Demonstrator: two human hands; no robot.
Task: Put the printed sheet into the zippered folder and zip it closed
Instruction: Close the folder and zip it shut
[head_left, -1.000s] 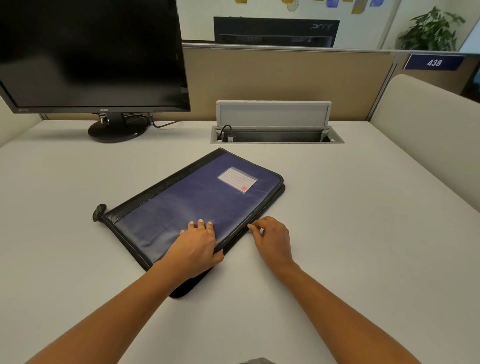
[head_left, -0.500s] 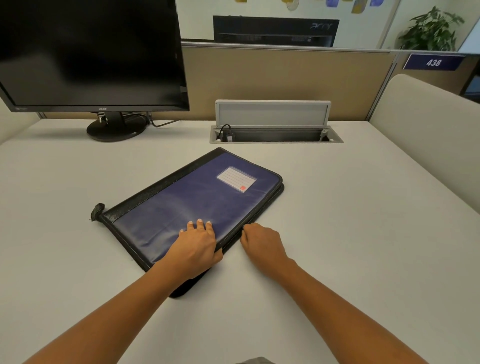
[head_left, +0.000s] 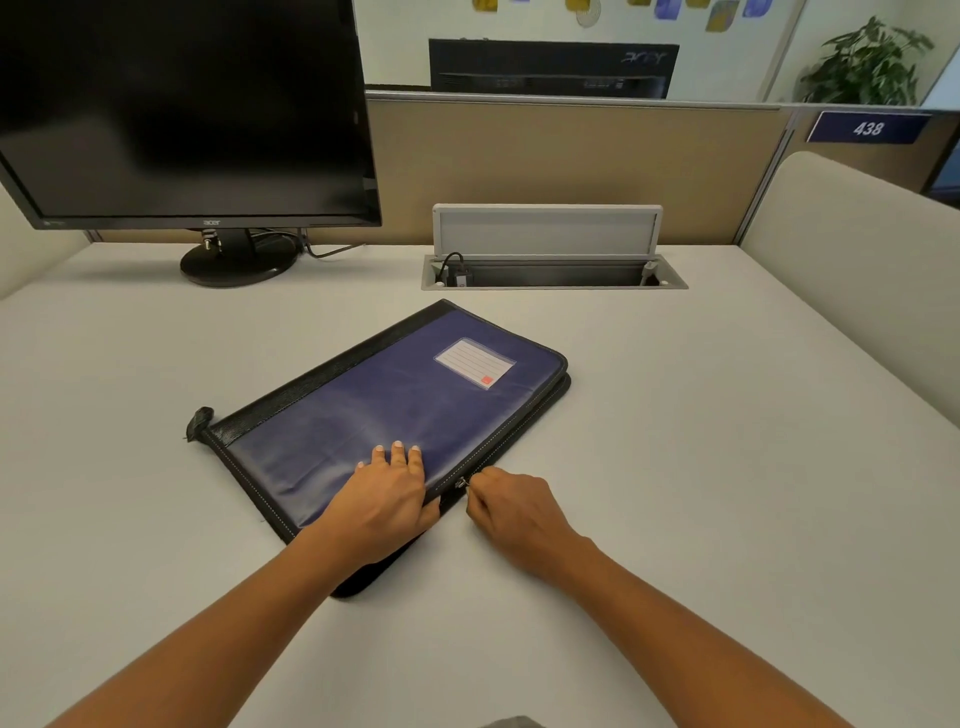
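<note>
A blue zippered folder (head_left: 384, 410) with black edging lies flat and askew at the middle of the white desk (head_left: 727, 467). The left hand (head_left: 387, 501) presses flat on its near corner, fingers straight. Just right of it, the right hand (head_left: 514, 512) pinches the small metal zipper pull (head_left: 461, 483) on the folder's right edge.
</note>
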